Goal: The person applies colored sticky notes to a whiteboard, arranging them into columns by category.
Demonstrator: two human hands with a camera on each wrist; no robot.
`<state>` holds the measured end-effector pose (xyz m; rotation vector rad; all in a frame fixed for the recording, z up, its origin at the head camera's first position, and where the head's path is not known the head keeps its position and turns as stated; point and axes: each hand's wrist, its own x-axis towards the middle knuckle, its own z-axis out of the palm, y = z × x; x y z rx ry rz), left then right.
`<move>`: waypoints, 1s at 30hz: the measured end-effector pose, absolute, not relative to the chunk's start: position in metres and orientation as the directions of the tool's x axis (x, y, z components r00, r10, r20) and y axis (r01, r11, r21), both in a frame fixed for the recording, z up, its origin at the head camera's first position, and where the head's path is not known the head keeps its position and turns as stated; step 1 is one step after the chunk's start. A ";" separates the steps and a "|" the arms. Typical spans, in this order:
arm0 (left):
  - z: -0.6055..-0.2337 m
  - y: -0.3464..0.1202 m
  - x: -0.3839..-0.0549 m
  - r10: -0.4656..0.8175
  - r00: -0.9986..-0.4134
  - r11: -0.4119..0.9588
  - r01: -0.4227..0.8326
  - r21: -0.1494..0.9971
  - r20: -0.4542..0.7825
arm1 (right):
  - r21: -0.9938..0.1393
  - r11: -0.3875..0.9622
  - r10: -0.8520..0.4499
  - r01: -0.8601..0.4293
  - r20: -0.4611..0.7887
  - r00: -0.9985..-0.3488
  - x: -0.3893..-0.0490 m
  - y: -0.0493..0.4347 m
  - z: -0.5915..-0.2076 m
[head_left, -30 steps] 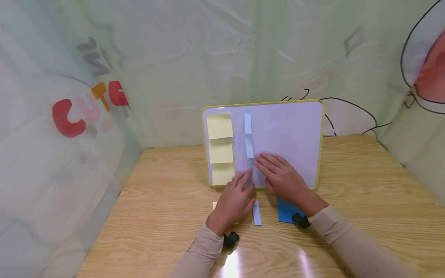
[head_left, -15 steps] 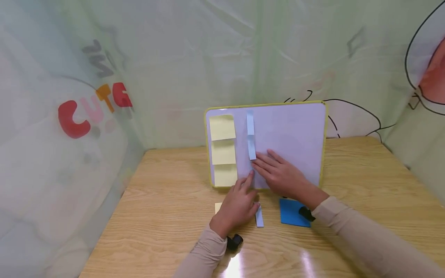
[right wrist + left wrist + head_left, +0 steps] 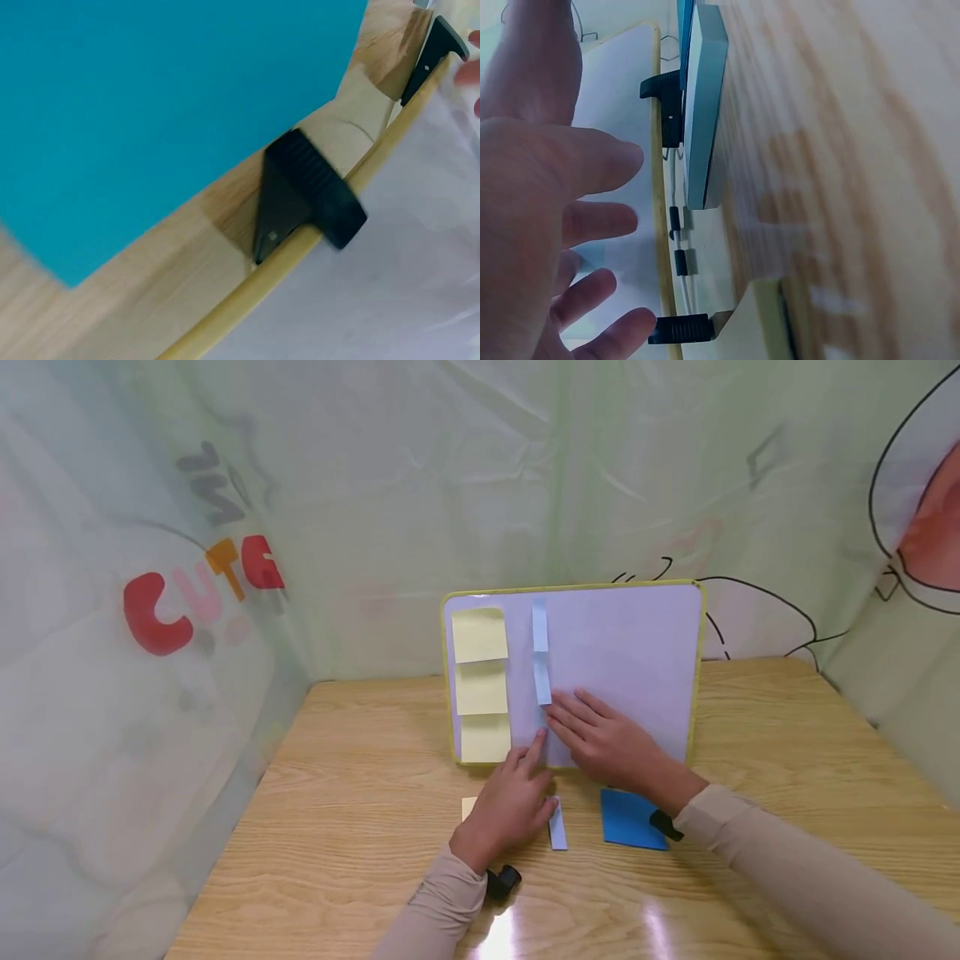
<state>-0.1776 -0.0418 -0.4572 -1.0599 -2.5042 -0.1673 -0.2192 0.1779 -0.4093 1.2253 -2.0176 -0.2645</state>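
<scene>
A yellow-framed whiteboard leans upright at the back of the table. Down its left side run three yellow sticky notes. Two narrow light blue sticky strips hang end to end to their right, with a third strip just below, partly hidden by fingers. My left hand has its index finger extended onto the lower end of that third strip, other fingers relaxed. My right hand lies flat on the board, straight fingertips at the strip's right edge. Neither hand grips anything.
On the table before the board lie a blue sticky pad, a light blue strip pad and a yellow pad mostly behind my left hand. Black feet clasp the board's lower edge. A printed curtain hangs behind.
My right hand has slid slightly down along the strip, its fingertips now below the second strip's end. The left index finger stays in place. The view has shifted slightly.
</scene>
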 end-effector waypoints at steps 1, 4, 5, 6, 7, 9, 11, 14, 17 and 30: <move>-0.457 -0.041 -0.177 0.662 -0.622 0.701 0.711 -0.052 0.419 | 0.527 0.513 -0.836 -0.678 0.485 -0.257 -0.220 0.176 -0.410; -0.457 -0.040 -0.177 0.667 -0.619 0.699 0.712 -0.062 0.415 | 0.530 0.506 -0.842 -0.681 0.475 -0.256 -0.222 0.171 -0.412; -0.457 -0.040 -0.177 0.668 -0.621 0.701 0.710 -0.067 0.410 | 0.529 0.507 -0.842 -0.680 0.471 -0.261 -0.222 0.171 -0.413; -0.457 -0.039 -0.176 0.669 -0.624 0.703 0.707 -0.072 0.404 | 0.527 0.511 -0.841 -0.679 0.469 -0.270 -0.223 0.171 -0.414; -0.456 -0.039 -0.175 0.668 -0.629 0.706 0.704 -0.074 0.398 | 0.524 0.516 -0.839 -0.677 0.468 -0.277 -0.223 0.171 -0.415; -0.455 -0.038 -0.175 0.666 -0.635 0.712 0.698 -0.080 0.391 | 0.517 0.528 -0.833 -0.674 0.470 -0.292 -0.222 0.173 -0.417; -0.453 -0.038 -0.175 0.661 -0.643 0.720 0.688 -0.087 0.387 | 0.512 0.540 -0.827 -0.668 0.472 -0.306 -0.220 0.174 -0.418; -0.452 -0.039 -0.175 0.654 -0.650 0.728 0.679 -0.091 0.387 | 0.502 0.560 -0.815 -0.659 0.479 -0.327 -0.216 0.176 -0.419; -0.453 -0.040 -0.176 0.651 -0.652 0.729 0.680 -0.082 0.388 | 0.492 0.582 -0.797 -0.647 0.501 -0.337 -0.213 0.176 -0.421; -0.454 -0.042 -0.173 0.637 -0.668 0.732 0.681 -0.029 0.384 | 0.498 0.565 -0.800 -0.658 0.526 -0.288 -0.214 0.161 -0.425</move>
